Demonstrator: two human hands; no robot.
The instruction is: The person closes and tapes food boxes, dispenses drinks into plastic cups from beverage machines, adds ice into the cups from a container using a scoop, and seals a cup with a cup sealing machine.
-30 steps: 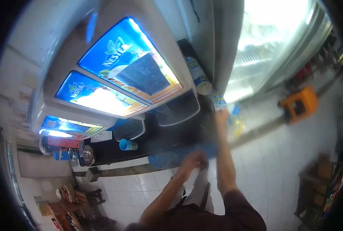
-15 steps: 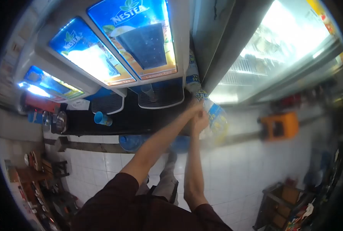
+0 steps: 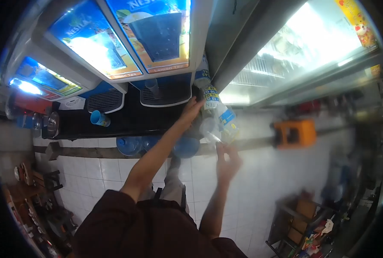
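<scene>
Cup sleeve [image 3: 211, 96] right of dispenser [image 3: 200, 26]

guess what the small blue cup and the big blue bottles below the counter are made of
The small blue cup looks smooth and printed, so plastic or coated paper. The big blue bottles look like glossy plastic, going by their see-through tint and highlights.

i read "nestea" on the lit middle panel [image 3: 94, 43] of the drink dispenser, and "lemon tea" along the bottom of the lit right panel [image 3: 159, 38], whose top showed part of "nestea", cut off. on the printed plastic sleeve [image 3: 211, 97] i made out "ten" and a "12"; its other print was too small or blurred to read.
</scene>
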